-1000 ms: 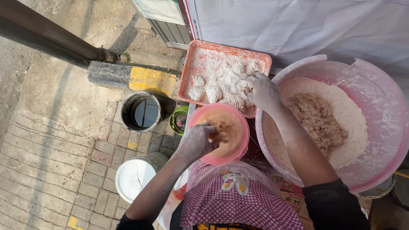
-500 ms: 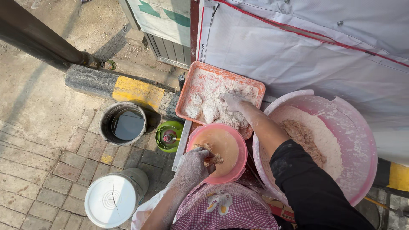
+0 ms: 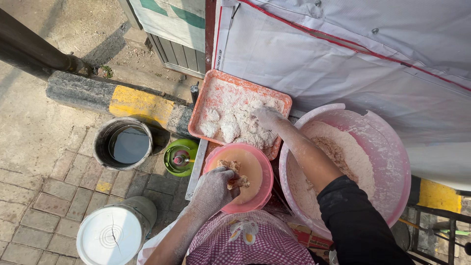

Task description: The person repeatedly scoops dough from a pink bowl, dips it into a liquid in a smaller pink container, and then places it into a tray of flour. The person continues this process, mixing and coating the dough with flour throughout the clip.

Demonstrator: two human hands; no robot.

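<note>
Head cam: our left hand (image 3: 212,189) gripped a battered meat piece (image 3: 238,182) in the small pink bowl (image 3: 265,172); our right hand (image 3: 267,117) pressed loosely on floured pieces (image 3: 230,126) in the orange tray (image 3: 216,83) beyond it.

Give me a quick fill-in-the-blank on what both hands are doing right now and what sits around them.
1. The left hand reaches into the small ____ bowl of batter.
2. The right hand rests on floured pieces in the rectangular ____.
3. The big pink basin holds white ____.
4. On the pavement, the dark bucket is open, while the white bucket has a ____ on it.

Missing words: pink; tray; flour; lid
</note>
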